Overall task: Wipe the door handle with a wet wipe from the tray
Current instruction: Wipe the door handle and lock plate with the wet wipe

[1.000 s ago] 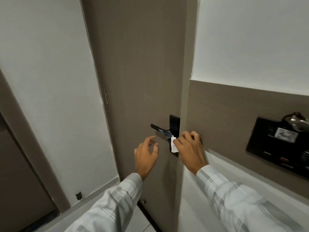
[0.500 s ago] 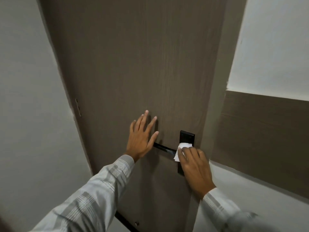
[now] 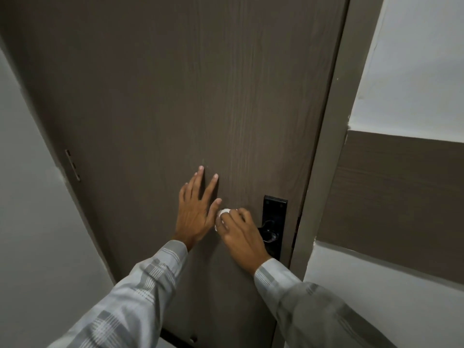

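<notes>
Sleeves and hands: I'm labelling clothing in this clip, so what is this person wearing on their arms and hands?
Both arms wear long, light grey-white sleeves with a woven check of darker grey stripes and buttoned-looking cuffs. The left hand and right hand are bare: no gloves, rings or watch visible.

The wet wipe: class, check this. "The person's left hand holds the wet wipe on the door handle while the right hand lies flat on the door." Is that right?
Not quite: the hands are swapped. In the head view the right hand holds the wet wipe on the door handle, while the left hand lies flat on the door, fingers spread.
</notes>
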